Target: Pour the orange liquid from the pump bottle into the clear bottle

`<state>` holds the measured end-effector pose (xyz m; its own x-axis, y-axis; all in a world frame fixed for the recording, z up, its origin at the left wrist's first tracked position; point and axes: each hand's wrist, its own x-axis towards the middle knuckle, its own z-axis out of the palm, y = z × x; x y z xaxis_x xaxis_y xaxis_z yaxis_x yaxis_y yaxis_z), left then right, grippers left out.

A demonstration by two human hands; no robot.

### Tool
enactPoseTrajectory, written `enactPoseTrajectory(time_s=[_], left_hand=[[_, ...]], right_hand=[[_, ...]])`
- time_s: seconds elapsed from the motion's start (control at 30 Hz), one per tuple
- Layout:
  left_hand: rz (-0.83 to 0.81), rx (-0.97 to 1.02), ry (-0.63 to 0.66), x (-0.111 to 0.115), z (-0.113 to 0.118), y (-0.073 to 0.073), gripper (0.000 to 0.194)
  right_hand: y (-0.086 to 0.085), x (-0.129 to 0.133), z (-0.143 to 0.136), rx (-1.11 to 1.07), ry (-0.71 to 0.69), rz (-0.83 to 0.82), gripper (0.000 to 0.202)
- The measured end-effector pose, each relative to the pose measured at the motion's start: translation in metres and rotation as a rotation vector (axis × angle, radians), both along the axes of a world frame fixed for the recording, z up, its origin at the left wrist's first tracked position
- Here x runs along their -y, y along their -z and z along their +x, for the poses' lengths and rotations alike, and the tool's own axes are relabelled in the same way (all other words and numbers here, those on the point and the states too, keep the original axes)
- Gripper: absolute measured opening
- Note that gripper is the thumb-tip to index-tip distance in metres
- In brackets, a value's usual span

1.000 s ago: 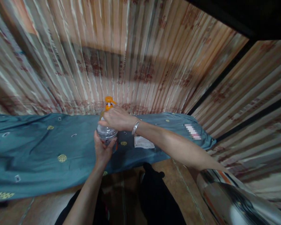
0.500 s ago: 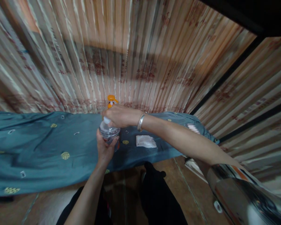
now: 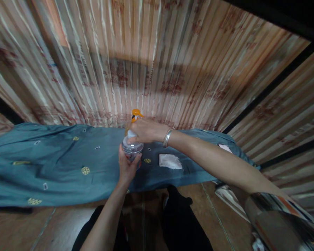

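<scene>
Head view, left hand: my left hand (image 3: 128,164) is wrapped around the lower body of a clear bottle (image 3: 132,147), thumb on its right side, just left of the frame's middle.
Right hand: my right hand (image 3: 148,129) reaches in from the right, its fingers curled around the white cap (image 3: 131,134) at the bottle's top.
Hands together: both are clamped on the one bottle, the right above the left.
Clear bottle: near the middle of the frame, roughly upright, over the cloth; I cannot tell whether its base touches down.
Orange pump top (image 3: 136,113): shows just above my right knuckles, on a container mostly hidden behind my hand.
Bracelet (image 3: 167,138): a silver band around my right wrist.
Teal cloth (image 3: 60,157): spread across the frame from the left edge to the right, printed with yellow pineapple-like patches and small pale rectangles.
White folded piece (image 3: 170,161): lies flat on the cloth, right of the bottle and below my right forearm.
Pale flat item (image 3: 225,148): farther right on the cloth, beside my forearm, too small to make out.
Curtain (image 3: 151,62): pleated, with reddish prints, filling the upper frame.
Black trousers (image 3: 184,223): my legs, at the bottom.
Tiled floor (image 3: 211,205): brown, along the lower edge.
</scene>
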<state>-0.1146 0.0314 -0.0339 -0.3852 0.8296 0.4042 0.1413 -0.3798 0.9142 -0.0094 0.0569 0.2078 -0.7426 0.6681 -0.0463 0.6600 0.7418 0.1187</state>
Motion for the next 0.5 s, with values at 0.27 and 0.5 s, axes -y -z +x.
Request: enactPoseTrajectory(time_s=[0.27,0.5], left_hand=[[0.0,0.011,0.002,0.0011,0.0018,-0.0079,0.089],[-0.011,0.017,0.011,0.0014,0.002,-0.0091,0.09]], right_hand=[[-0.0025,0.0004,-0.0018,-0.005,0.002,-0.016,0.028],[-0.0011,0.0007,-0.0042,-0.021,0.037,0.064,0.036]])
